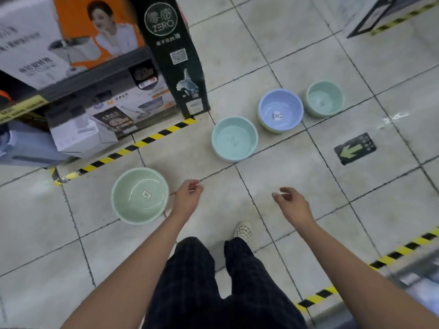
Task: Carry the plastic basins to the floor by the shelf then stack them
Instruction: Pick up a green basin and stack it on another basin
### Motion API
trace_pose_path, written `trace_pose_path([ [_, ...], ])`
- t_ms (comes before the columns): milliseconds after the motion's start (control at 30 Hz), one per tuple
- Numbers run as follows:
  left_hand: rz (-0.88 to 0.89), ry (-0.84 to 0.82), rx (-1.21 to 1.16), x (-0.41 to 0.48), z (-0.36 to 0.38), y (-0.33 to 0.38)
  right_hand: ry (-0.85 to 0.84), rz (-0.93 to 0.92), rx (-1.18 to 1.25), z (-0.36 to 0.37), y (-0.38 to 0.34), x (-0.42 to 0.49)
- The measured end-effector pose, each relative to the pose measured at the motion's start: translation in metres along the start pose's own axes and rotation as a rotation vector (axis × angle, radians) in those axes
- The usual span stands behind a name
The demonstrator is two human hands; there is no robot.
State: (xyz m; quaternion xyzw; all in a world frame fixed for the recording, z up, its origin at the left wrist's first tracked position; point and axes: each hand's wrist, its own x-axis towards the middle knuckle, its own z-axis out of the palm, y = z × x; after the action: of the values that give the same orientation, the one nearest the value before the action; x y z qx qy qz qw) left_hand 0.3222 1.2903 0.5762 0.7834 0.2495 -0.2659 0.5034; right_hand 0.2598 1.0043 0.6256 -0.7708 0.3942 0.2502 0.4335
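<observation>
Left hand beside green basin, apart

Four basins on floor; hands empty.

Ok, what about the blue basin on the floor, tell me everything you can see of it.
The blue basin is round, smooth, glossy plastic by its look, periwinkle, empty, with a small white sticker on its bottom. It stands upright, apparently nested in a green basin whose wall shows under it, on the tiled floor in a diagonal row of basins. The left hand and right hand are clear of it.
</observation>
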Motion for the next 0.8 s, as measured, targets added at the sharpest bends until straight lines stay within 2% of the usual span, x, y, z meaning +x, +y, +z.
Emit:
trace_pose_path([
  [267, -0.084, -0.038, 0.001, 0.029, 0.011, 0.074, -0.065, 0.035, -0.075, -0.046, -0.051, 0.058],
  [533, -0.192, -0.016, 0.073, 0.130, 0.003, 0.105, -0.116, 0.131, -0.036, -0.040, -0.117, 0.164],
  [800, -0.316, 0.093, -0.086, 0.251, 0.057, 0.130, -0.188, 0.106, -0.166, -0.028, -0.164, 0.305],
])
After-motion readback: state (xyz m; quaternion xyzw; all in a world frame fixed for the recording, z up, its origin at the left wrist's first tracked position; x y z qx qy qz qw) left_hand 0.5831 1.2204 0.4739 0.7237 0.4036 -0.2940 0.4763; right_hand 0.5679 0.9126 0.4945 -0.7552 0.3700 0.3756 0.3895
